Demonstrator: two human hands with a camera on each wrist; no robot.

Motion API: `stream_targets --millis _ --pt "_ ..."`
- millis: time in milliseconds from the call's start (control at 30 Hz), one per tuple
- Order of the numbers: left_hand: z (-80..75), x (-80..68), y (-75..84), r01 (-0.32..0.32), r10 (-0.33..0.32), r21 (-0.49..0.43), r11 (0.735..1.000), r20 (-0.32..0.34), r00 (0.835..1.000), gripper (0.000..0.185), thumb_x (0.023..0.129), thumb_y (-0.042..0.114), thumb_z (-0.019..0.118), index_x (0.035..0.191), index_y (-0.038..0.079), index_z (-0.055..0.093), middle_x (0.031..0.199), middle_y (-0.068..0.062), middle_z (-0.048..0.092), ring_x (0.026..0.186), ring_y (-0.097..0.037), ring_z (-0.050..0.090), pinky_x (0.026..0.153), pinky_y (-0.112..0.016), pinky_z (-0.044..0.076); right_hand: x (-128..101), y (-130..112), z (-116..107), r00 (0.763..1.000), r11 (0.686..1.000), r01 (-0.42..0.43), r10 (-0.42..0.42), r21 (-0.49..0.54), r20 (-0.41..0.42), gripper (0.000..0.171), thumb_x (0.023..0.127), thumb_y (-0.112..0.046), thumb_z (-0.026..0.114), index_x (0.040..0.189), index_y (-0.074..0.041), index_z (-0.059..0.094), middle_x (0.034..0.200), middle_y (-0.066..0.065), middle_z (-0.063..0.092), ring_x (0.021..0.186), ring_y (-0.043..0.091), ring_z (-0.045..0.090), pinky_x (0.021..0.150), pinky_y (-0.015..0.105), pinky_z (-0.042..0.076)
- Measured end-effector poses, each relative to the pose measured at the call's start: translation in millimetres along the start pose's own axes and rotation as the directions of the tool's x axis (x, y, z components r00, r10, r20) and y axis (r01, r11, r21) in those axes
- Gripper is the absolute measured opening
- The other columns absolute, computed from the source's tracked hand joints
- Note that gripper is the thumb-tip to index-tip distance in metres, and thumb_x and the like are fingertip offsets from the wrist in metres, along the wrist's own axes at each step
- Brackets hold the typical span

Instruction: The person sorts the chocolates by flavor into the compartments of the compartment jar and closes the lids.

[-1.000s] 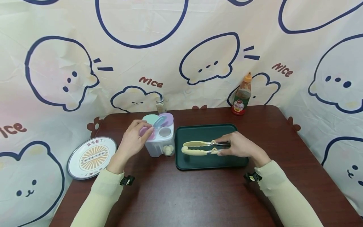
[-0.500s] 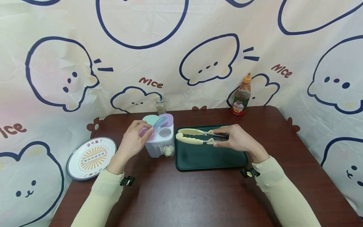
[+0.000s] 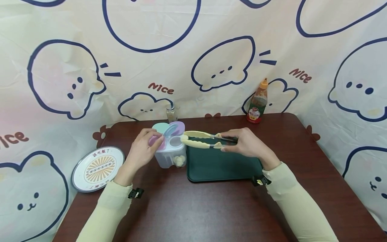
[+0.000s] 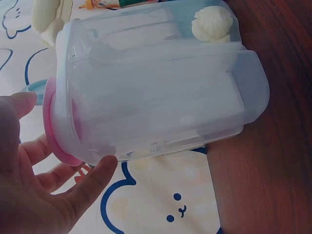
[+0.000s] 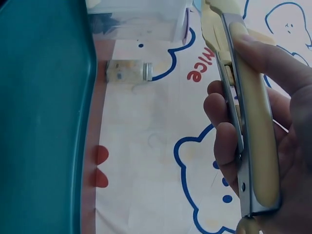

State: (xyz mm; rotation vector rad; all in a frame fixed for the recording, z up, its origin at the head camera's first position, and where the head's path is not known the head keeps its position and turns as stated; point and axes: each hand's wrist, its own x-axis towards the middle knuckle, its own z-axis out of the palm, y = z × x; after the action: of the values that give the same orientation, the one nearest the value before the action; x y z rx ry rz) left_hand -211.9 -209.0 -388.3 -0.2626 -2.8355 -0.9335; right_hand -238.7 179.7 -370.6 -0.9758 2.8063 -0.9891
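Note:
A clear storage box [image 3: 165, 155] with pink, green, purple and light blue flip lids stands left of the tray. My left hand [image 3: 141, 149] is at its top, thumb and finger at the tip of the raised light blue lid [image 3: 170, 129]. Under that lid a round opening [image 3: 176, 141] shows. Small white pleated buns [image 4: 213, 23] lie low inside the box. My right hand [image 3: 248, 143] grips yellow-and-metal kitchen tongs [image 3: 198, 144]. Between the tong tips is a small whitish bun [image 3: 183, 138], right at the box's upper right edge.
A dark green tray [image 3: 225, 168] lies beside the box, under the tongs. On the left is a printed plate [image 3: 99, 168]. At the back stand a small glass shaker [image 3: 171, 113] and a red sauce bottle [image 3: 257, 104]. A patterned cloth hangs behind the table.
My right hand has carried the tongs and the bun up, away from me and left, from over the tray to the box's edge. My left hand has stayed at the raised lid.

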Motion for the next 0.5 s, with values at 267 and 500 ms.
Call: stream_targets --millis 267,500 --pt "0.3 -0.2 0.0 0.007 -0.007 0.003 1.000 0.005 1.000 0.052 0.098 0.058 0.050 0.125 0.016 0.063 0.146 -0.012 0.047 0.136 -0.037 0.044 0.111 -0.064 0.037 10.0 -8.6 4.1 1.000 1.000 0.004 -0.004 -0.015 -0.001 0.051 0.083 -0.035 0.082 0.129 -0.018 0.068 0.117 0.003 0.074 0.085 0.017 0.062 0.071 0.030 0.051" --pt "0.4 0.2 -1.0 0.012 -0.012 0.004 1.000 0.009 1.000 0.052 0.098 0.057 0.049 0.126 0.016 0.062 0.146 -0.012 0.047 0.136 -0.037 0.043 0.112 -0.064 0.037 17.4 -15.1 7.4 1.000 1.000 0.008 -0.008 -0.025 0.008 0.050 0.083 -0.035 0.081 0.128 -0.018 0.069 0.111 0.004 0.074 0.079 0.015 0.058 0.063 0.029 0.045"
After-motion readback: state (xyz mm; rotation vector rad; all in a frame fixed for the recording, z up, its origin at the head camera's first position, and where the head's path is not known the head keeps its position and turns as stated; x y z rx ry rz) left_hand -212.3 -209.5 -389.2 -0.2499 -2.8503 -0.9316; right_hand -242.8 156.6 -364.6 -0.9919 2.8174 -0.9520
